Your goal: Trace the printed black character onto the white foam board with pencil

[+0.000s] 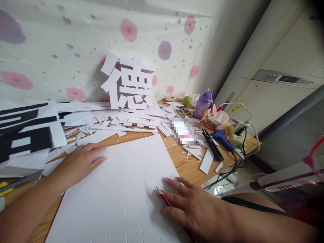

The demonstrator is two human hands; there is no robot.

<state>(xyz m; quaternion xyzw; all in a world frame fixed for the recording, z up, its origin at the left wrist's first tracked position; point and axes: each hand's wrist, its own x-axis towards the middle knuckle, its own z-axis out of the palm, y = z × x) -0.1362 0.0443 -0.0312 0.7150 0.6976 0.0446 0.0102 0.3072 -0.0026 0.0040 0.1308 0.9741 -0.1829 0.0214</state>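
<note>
A large white board (118, 175) lies on the wooden table in front of me, marked with several thin scored lines. My left hand (82, 162) rests on its upper left edge, fingers stretched out and holding nothing. Over the right side of the board, my right hand (187, 206) holds a red and black pencil (165, 198) between its fingers. The pencil's sharpened tip points up and left, close to the board; whether it touches cannot be made out. Behind the board, a white cut-out Chinese character (135, 82) leans against the flower-patterned wall covering.
White offcuts (141, 118) litter the table's back. Black-and-white character sheets (27, 128) lie left. Toward the right are a blurred lit screen (183, 131), a black cutter (212, 145), a blue glue gun (223, 139), a purple bottle (202, 104), a paper tub (215, 118) and trailing cables (235, 162).
</note>
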